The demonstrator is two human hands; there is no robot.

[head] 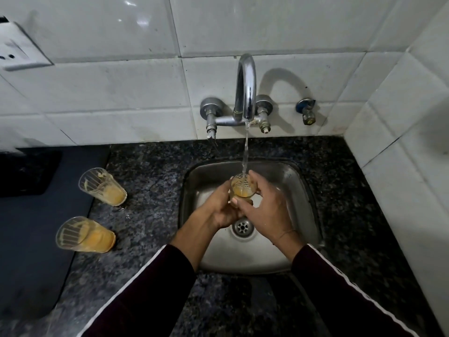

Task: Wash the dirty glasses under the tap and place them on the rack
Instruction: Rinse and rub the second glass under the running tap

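A small ribbed glass [242, 188] with orange residue is held upright over the steel sink [298, 188], directly under the water stream from the chrome tap [246, 88]. My left hand [220, 207] wraps its left side and base. My right hand [264, 205] cups its right side, fingers curled over the rim. Two more dirty glasses stand on the dark counter to the left: one further back [103, 187], one nearer [83, 235], both smeared orange inside.
A dark mat [31, 239] covers the counter at far left beside the glasses. The sink drain [243, 226] lies below my hands. White tiled walls close the back and right; a small valve [306, 111] and a wall socket [17, 49] are mounted there.
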